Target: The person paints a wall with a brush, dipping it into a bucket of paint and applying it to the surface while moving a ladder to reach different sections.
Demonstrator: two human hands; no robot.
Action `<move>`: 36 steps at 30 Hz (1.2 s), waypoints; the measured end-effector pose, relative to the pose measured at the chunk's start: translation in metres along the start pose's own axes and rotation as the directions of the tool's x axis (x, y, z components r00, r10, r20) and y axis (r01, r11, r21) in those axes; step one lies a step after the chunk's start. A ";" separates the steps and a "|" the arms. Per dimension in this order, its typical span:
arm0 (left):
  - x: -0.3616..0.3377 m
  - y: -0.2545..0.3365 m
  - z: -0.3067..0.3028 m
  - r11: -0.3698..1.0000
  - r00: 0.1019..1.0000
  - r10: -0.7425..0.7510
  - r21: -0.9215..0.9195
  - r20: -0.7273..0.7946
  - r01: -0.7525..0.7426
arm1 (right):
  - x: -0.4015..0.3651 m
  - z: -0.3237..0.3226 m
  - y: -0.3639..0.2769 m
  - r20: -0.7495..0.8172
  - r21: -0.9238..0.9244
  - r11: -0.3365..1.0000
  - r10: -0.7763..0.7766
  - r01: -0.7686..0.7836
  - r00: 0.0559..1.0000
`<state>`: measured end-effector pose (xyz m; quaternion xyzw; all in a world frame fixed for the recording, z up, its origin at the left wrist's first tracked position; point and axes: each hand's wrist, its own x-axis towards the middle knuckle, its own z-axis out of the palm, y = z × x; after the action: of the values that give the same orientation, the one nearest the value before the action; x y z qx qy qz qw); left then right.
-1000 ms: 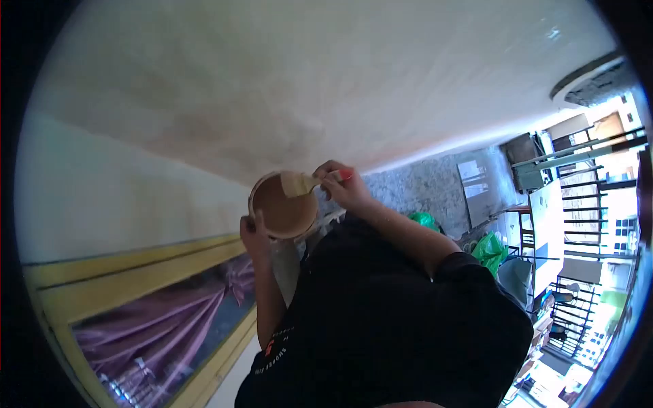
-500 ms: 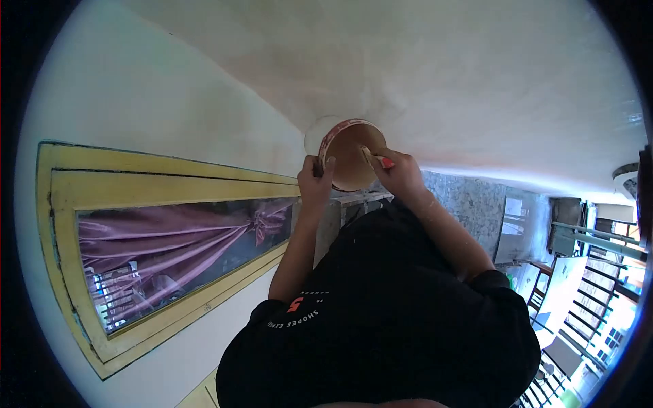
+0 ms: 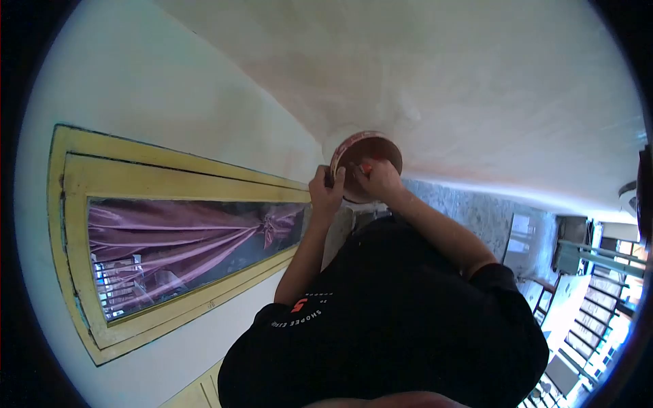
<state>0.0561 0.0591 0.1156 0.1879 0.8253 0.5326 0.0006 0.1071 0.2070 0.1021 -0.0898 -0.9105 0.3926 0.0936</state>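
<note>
A round bucket (image 3: 390, 149) with a worn reddish rim and a brown inside stands tilted toward me, close to the wall corner. My left hand (image 3: 327, 193) grips its left rim, thumb on the inner side. My right hand (image 3: 382, 181) reaches into the bucket's mouth, closed around a red-handled paintbrush (image 3: 368, 167). The brush's bristles are hidden or too dark to make out here. What lies at the bottom of the bucket cannot be made out.
A yellow window frame (image 3: 183, 180) on the left surrounds glass with a purple curtain (image 3: 170, 228) behind it. A pale, patchy wall (image 3: 476, 88) rises ahead. Grey flooring (image 3: 469, 211) lies below right, with a black-barred railing (image 3: 592, 313) farther off.
My right hand has moved inward and down into the bucket with the paintbrush, whose pale bristles showed before. The bucket's inside looks darker, and the whole view has shifted slightly.
</note>
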 end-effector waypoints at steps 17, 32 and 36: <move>0.000 -0.023 0.005 0.970 0.967 -0.242 -0.026 -0.080 0.241 | -0.016 -0.041 -0.020 -0.064 -0.039 0.998 -0.056 0.054 0.996; -0.004 -0.037 0.002 0.966 0.921 -0.247 -0.153 -0.302 0.209 | -0.017 -0.040 -0.020 -0.099 0.321 0.942 -0.069 0.097 0.993; -0.012 -0.070 0.014 0.984 0.908 -0.149 -0.150 -0.392 0.097 | -0.015 -0.030 -0.004 0.029 0.235 0.971 0.028 -0.034 0.999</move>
<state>0.0484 0.0427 0.0455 0.0216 0.7823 0.6103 -0.1233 0.1286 0.2210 0.1238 -0.0870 -0.8573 0.5002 0.0856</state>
